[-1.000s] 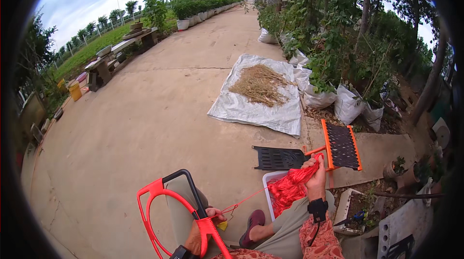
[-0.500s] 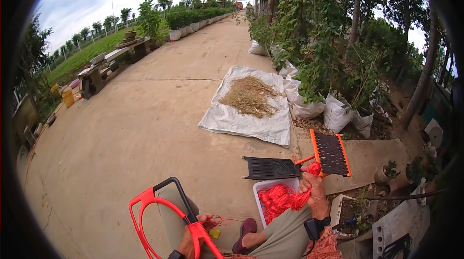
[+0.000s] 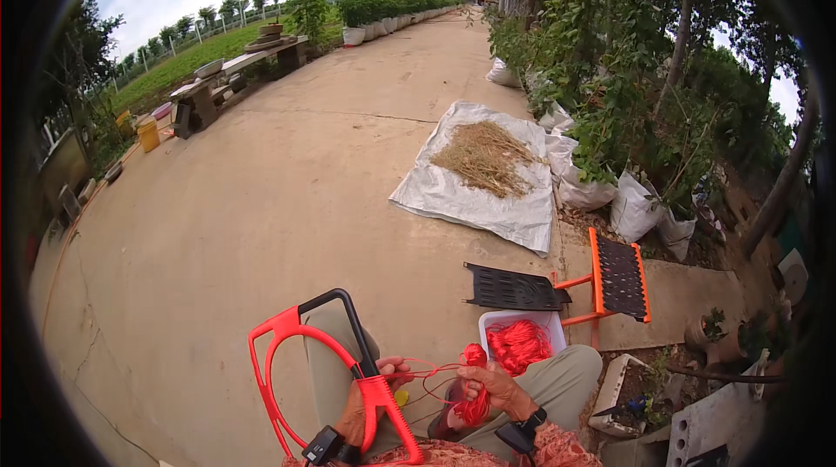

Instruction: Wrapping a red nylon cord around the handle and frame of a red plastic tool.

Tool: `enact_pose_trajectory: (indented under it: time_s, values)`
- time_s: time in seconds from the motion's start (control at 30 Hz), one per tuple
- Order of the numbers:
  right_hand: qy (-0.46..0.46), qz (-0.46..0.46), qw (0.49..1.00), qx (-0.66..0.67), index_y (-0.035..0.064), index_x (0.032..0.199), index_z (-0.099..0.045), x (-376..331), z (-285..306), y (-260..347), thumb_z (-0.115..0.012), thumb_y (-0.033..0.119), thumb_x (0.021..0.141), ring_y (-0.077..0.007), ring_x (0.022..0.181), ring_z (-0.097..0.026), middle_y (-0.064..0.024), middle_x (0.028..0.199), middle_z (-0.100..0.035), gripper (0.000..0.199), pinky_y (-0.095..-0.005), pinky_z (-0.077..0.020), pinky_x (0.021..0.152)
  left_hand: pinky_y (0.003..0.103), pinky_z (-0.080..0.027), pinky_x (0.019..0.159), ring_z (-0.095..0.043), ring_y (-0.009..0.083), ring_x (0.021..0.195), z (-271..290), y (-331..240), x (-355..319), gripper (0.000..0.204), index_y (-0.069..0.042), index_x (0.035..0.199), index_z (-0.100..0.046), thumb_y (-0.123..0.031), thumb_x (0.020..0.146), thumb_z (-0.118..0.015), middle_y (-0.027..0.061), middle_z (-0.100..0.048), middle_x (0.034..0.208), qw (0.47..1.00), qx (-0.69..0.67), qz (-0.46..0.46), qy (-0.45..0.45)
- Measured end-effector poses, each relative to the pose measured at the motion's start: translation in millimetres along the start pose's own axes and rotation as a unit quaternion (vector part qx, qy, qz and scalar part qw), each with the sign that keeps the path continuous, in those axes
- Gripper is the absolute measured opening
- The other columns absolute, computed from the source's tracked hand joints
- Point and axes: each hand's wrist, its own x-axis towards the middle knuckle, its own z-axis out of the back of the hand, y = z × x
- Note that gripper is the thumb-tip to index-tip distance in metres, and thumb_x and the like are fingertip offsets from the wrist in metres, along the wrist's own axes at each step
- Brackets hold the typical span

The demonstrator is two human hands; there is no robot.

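My left hand [image 3: 390,374] pinches thin strands of red cord [image 3: 428,368] at my lap. The strands run across to a bundled hank of red cord [image 3: 473,410] gripped in my right hand [image 3: 495,387]. A red and black frame [image 3: 287,325] with a looped side and a ridged lower bar leans over my left leg, against my left forearm; my left fingers are just beyond its bar. More red cord [image 3: 520,345] lies heaped in a white plastic tub [image 3: 490,317] beyond my right knee.
An orange stool [image 3: 598,284] with a black webbed top stands right of the tub, and a black slotted panel [image 3: 514,287] lies beside it. Further off, dried stalks [image 3: 488,158] cover a white sheet [image 3: 427,192]. White sacks [image 3: 634,206] with plants line the right edge.
My right hand has lowered leftward from above the tub with the hank, closer to my left hand. The view has shifted, and cord now stretches between both hands.
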Motion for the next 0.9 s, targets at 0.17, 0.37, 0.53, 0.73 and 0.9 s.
enact_pose_trajectory:
  time_s: [0.17,0.37,0.53,0.73,0.9]
  values:
    - [-0.061,0.189,0.972,-0.125,0.0095,0.068,-0.052,-33.9,7.3,85.1,-0.063,0.012,0.088,-0.0105,0.049,-0.049,0.0019,0.055,-0.044,0.023,-0.0257,-0.0421,0.049,0.037,-0.053,0.086,-0.064,0.026,0.09,3.0,-2.1,1.8,0.029,0.006,0.108,-0.058,-0.014,0.088,-0.063,0.0151,-0.063,0.098,0.999,0.014,-0.021,0.035]
    - [-0.088,0.285,0.942,-0.152,0.0107,0.07,-0.048,-52.8,17.2,140.6,-0.062,0.015,0.089,-0.0086,0.047,-0.047,0.004,0.053,-0.04,0.024,-0.0255,-0.0415,0.047,0.035,-0.051,0.086,-0.063,0.0235,0.091,9.8,-0.9,16.2,0.023,0.003,0.108,-0.06,-0.014,0.092,-0.059,0.0136,-0.063,0.098,0.997,0.003,0.012,0.077]
    - [-0.037,0.386,0.922,0.027,0.0124,0.065,-0.043,-75.7,29.3,194.6,-0.056,0.015,0.094,-0.008,0.051,-0.04,0.0039,0.054,-0.036,0.032,-0.0249,-0.0373,0.051,0.036,-0.051,0.087,-0.062,0.0237,0.093,15.9,0.7,18.0,0.023,0.002,0.11,-0.06,-0.009,0.09,-0.059,0.0128,-0.064,0.096,0.996,0.053,0.01,0.068]
    - [-0.136,0.498,0.849,0.11,0.0109,0.069,-0.04,-83.3,94.0,267.6,-0.057,0.011,0.093,-0.0087,0.055,-0.039,0.0041,0.06,-0.038,0.029,-0.0246,-0.0353,0.056,0.034,-0.051,0.087,-0.062,0.023,0.093,16.5,-5.0,9.7,0.031,0.0,0.118,-0.057,-0.005,0.088,-0.06,0.0122,-0.064,0.099,0.994,0.07,0.032,0.082]
    - [-0.142,0.45,0.876,0.097,0.0121,0.07,-0.04,-45.8,108.5,268.3,-0.059,0.011,0.092,-0.0085,0.054,-0.038,0.0044,0.058,-0.036,0.029,-0.0236,-0.0336,0.053,0.032,-0.05,0.086,-0.063,0.0214,0.093,7.6,-11.5,6.5,0.033,-0.001,0.122,-0.053,-0.006,0.09,-0.058,0.0104,-0.063,0.1,0.99,0.103,0.043,0.084]
